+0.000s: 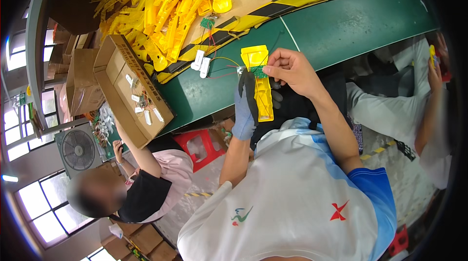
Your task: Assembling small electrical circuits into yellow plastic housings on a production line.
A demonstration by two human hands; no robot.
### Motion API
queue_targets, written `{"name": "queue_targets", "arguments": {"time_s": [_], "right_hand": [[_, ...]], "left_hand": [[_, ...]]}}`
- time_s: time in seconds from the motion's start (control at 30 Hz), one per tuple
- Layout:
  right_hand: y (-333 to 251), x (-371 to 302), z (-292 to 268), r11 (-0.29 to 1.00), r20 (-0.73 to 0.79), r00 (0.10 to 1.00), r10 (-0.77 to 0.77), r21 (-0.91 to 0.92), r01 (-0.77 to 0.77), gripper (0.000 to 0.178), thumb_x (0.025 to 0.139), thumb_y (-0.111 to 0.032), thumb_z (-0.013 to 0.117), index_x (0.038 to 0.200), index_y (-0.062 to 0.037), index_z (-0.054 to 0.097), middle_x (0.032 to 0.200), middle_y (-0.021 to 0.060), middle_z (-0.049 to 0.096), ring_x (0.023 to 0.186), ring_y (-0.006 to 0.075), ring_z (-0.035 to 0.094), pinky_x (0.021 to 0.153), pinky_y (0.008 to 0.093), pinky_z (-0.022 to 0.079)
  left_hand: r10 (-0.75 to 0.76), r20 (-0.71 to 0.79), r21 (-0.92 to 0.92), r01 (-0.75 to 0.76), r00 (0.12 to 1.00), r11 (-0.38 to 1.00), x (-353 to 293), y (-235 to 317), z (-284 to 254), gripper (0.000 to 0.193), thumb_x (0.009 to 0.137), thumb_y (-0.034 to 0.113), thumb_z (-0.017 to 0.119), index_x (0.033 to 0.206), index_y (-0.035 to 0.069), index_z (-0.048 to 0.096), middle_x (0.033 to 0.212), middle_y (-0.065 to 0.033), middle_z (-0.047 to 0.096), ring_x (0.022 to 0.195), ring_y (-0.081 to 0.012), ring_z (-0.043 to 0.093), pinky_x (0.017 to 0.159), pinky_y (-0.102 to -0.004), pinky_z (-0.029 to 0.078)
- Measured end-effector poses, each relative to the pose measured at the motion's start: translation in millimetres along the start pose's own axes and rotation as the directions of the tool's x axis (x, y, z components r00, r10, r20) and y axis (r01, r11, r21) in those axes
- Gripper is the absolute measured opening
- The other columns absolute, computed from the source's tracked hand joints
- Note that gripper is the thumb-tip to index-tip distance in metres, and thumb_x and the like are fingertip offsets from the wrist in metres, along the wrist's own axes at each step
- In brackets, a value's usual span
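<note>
At the near table edge (229, 93), right hand (292, 72) bent close on green board (258, 71); can't tell if gripping. Left gloved hand (245, 110) grasps yellow shell (263, 96) over that edge, board across it. White parts (200, 64) just left, carton (140, 78) farther left, yellow pile (178, 10) far left.

On the table (351, 36), a board (239, 2) lies along the far side, casings (183, 10) heaped on its left part. A carton (116, 66) with switches (129, 80) inside sits at the table's left end. Loose pieces (204, 67) lie between the carton and a casing (264, 103) in the left hand (244, 110), over the near edge.
</note>
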State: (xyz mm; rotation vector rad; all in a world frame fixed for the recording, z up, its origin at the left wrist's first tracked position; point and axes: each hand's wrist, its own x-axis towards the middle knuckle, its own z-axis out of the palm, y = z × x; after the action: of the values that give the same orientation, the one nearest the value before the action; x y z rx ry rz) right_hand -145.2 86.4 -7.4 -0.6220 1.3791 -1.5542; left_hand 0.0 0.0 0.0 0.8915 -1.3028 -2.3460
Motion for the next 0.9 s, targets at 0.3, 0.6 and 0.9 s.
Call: {"name": "queue_targets", "arguments": {"time_s": [0.3,0.6,0.9], "right_hand": [[-5.3,0.3,-2.2,0.998,-0.005,0.998,-0.055,0.013,0.055,0.019,0.088,-0.018,0.074,0.091,-0.0059,0.059,0.077,-0.0038,0.061,0.066,0.0024,0.055,0.052,0.0181,0.042],[-40.7,9.2,-36.4,0.986,-0.068,0.992,-0.102,-0.137,0.092,0.017,0.094,-0.020,0.065,0.100,-0.0046,0.069,0.079,-0.0021,0.065,0.065,0.0021,0.054,0.054,0.0188,0.043],[-127.3,76.6,-160.2,0.298,-0.182,0.827,-0.532,-0.954,-0.018,0.019,0.085,-0.017,0.069,0.095,-0.0014,0.072,0.085,0.0132,0.071,0.076,0.0269,0.067,0.071,0.0367,0.052]], "left_hand": [[-0.102,0.032,-0.009,0.102,0.994,0.995,9.2,-4.8,-4.1,0.045,0.101,0.047,0.042,0.110,0.004,0.054,0.076,-0.0121,0.065,0.056,-0.0230,0.066,0.049,-0.0312,0.056],[-0.077,-0.090,0.036,0.080,0.993,0.996,4.4,1.6,-7.5,0.030,0.100,0.038,0.052,0.108,0.009,0.048,0.069,-0.0089,0.059,0.052,-0.0221,0.063,0.043,-0.0321,0.052],[0.012,0.016,-0.058,-0.011,1.000,0.998,18.8,9.4,2.7,0.036,0.100,0.036,0.052,0.122,0.008,0.043,0.085,-0.0110,0.061,0.056,-0.0209,0.063,0.045,-0.0304,0.053]]}}
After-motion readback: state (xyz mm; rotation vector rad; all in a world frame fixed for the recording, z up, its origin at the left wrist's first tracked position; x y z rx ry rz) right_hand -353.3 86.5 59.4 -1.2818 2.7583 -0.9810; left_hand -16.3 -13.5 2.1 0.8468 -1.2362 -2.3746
